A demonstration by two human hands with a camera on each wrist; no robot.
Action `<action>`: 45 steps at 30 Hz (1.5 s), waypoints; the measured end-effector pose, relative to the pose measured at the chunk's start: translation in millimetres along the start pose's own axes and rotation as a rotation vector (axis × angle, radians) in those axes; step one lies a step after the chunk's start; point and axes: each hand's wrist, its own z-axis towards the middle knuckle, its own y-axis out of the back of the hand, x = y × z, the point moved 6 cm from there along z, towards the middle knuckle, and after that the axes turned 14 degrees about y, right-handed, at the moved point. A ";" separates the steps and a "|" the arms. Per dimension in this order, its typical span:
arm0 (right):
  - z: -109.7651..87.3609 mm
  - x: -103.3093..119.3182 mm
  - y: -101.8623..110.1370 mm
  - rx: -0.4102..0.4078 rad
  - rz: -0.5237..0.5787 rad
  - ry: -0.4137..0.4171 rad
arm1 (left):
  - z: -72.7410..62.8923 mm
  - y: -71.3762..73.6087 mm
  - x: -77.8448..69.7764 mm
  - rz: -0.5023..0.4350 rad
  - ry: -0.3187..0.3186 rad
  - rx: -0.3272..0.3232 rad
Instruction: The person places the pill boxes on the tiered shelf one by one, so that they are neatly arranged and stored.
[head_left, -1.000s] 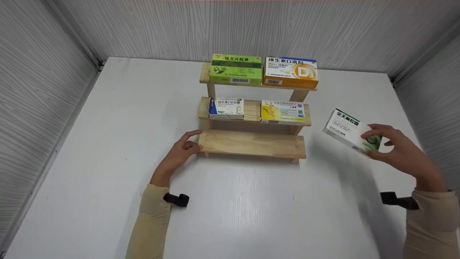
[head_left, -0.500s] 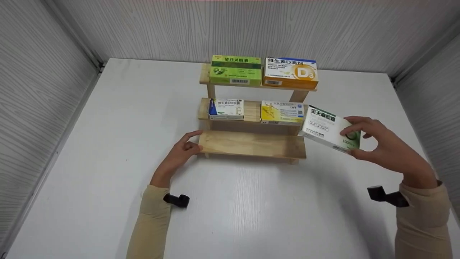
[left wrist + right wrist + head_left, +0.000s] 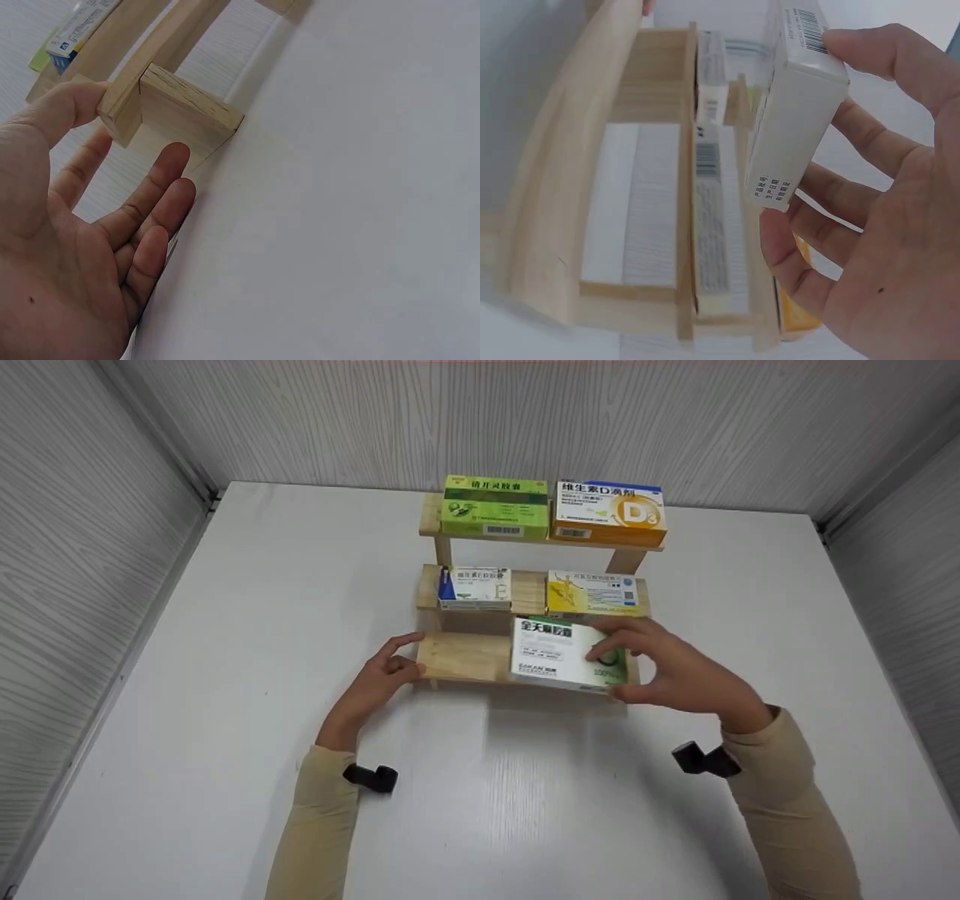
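Note:
My right hand (image 3: 671, 667) grips a white and green medicine box (image 3: 559, 652) by its right end, thumb along the near edge and fingers over the far side. In the head view the box overlaps the right part of the lowest tier of a wooden step rack (image 3: 465, 656); the right wrist view shows a gap between box (image 3: 795, 127) and tier (image 3: 562, 172). With thumb and index finger, my left hand (image 3: 379, 675) pinches the left end of that tier, its other fingers (image 3: 154, 255) extended below the board.
The top tier bears a green medicine box (image 3: 495, 506) and an orange and white one (image 3: 609, 514). A blue and white box (image 3: 475, 587) and a yellow and white box (image 3: 592, 592) lie on the middle tier. Panel walls (image 3: 525, 420) enclose the white table (image 3: 480, 810).
My right hand has carried the white and green box leftward from beside the rack to over the lowest tier, turning it nearly parallel to the board. The left hand has stayed put.

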 end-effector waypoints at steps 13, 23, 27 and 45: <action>49.2 -18.4 -55.8 0.051 -0.063 -0.022 | -0.7 -1.5 -2.9 0.014 0.000 0.002; 69.2 -35.9 -72.9 0.066 -0.054 -0.076 | -0.3 -0.6 -1.5 0.027 0.001 0.007; 72.3 -38.4 -76.0 0.072 -0.062 -0.076 | 0.5 -2.4 -0.4 0.040 0.007 0.003; 71.4 -36.2 -78.2 0.085 0.004 -0.101 | 0.3 0.1 3.0 0.014 0.010 -0.007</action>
